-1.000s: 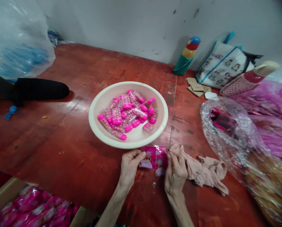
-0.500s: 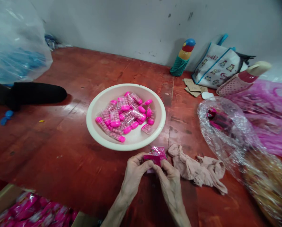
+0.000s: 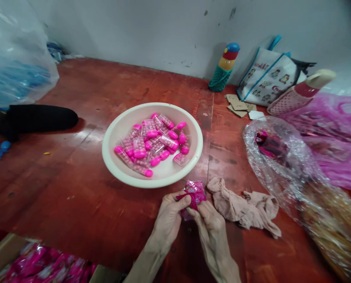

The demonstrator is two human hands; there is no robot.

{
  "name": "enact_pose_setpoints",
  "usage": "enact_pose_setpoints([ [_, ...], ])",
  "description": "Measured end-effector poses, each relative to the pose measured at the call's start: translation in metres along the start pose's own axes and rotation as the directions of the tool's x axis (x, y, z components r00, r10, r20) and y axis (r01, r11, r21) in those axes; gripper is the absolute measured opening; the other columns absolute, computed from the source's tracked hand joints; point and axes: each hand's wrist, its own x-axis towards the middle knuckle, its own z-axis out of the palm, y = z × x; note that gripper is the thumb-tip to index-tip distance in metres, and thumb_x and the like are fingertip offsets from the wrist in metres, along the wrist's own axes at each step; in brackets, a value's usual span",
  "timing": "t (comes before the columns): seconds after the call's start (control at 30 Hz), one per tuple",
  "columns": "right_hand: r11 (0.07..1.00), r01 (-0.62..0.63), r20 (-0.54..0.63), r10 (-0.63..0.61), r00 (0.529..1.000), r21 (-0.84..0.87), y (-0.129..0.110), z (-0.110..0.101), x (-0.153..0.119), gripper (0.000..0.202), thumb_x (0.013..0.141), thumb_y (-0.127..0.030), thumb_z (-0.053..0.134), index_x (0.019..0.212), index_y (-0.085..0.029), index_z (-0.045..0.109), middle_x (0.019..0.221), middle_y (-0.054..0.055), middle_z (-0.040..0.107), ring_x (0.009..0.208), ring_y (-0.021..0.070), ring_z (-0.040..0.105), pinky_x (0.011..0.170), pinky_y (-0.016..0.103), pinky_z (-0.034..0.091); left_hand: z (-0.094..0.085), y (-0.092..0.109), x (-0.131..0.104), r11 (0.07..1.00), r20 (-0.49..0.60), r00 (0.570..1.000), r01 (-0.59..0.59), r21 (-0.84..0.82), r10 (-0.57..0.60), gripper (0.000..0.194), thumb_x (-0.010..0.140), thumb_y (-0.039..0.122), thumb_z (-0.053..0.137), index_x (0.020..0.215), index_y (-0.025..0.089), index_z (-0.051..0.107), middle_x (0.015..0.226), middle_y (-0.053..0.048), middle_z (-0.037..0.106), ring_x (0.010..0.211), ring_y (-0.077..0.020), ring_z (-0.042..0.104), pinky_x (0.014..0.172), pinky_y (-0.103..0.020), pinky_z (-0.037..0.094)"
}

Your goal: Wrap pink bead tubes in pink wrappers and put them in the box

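Near the front of the table, my left hand (image 3: 168,216) pinches a small shiny pink plastic packet (image 3: 196,188) between thumb and fingers. My right hand (image 3: 212,222) grips the packet's lower right edge, its fingers partly covering it. Just beyond my hands stands a white basin (image 3: 109,165) holding several clear little bottles (image 3: 139,147) with bright pink caps and pink beads inside. A crumpled beige cloth (image 3: 237,208) lies to the right of my right hand.
On the right are a clear plastic bag (image 3: 253,157) and pink plastic bags (image 3: 328,157). A bottle in a green net (image 3: 221,78), a white carry bag (image 3: 260,82) and cardboard pieces (image 3: 237,104) are at the back. An open box of pink packets (image 3: 52,263) sits lower left.
My right thumb and fingers have shifted slightly down on the packet, and more of its printed face shows. The view has moved a little; the basin's contents look the same.
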Motion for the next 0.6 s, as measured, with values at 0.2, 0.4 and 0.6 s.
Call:
enact_pose_setpoints([
  [0.2, 1.0, 0.003, -0.003, -0.003, 1.0, -0.02, -0.004, -0.002, -0.001, 0.021, 0.088, -0.017, 0.045, 0.07, -0.02, 0.055, 0.066, 0.0, 0.053, 0.06, 0.0136, 0.051, 0.057, 0.023, 0.044, 0.001, -0.003, 0.0, 0.998, 0.011, 0.998, 0.058, -0.015, -0.058, 0.018, 0.054, 0.021, 0.081, 0.066, 0.01, 0.073, 0.055, -0.004, 0.065, 0.052, -0.0108, 0.055, 0.054, -0.021, 0.044],
  [0.4, 0.998, -0.06, 0.042, 0.06, 0.997, 0.0, -0.015, -0.003, -0.001, 0.027, 0.091, -0.019, 0.04, 0.066, -0.02, 0.051, 0.064, -0.001, 0.051, 0.058, 0.0132, 0.049, 0.054, 0.023, 0.04, 0.0, -0.005, 0.001, 0.998, -0.009, 0.998, 0.06, -0.022, -0.061, 0.017, 0.052, 0.02, 0.081, 0.054, 0.011, 0.067, 0.05, -0.001, 0.061, 0.046, -0.0071, 0.05, 0.049, -0.018, 0.041],
  [0.6, 0.975, -0.209, 0.071, 0.204, 0.976, 0.075, -0.009, -0.005, -0.002, 0.017, 0.087, -0.028, 0.049, 0.076, -0.019, 0.058, 0.069, 0.0, 0.06, 0.059, 0.0144, 0.054, 0.056, 0.023, 0.042, -0.001, 0.004, 0.004, 1.0, -0.02, 1.0, 0.007, 0.016, -0.007, 0.014, 0.056, 0.019, 0.08, 0.061, 0.011, 0.069, 0.054, -0.002, 0.063, 0.053, -0.0105, 0.055, 0.057, -0.021, 0.044],
])
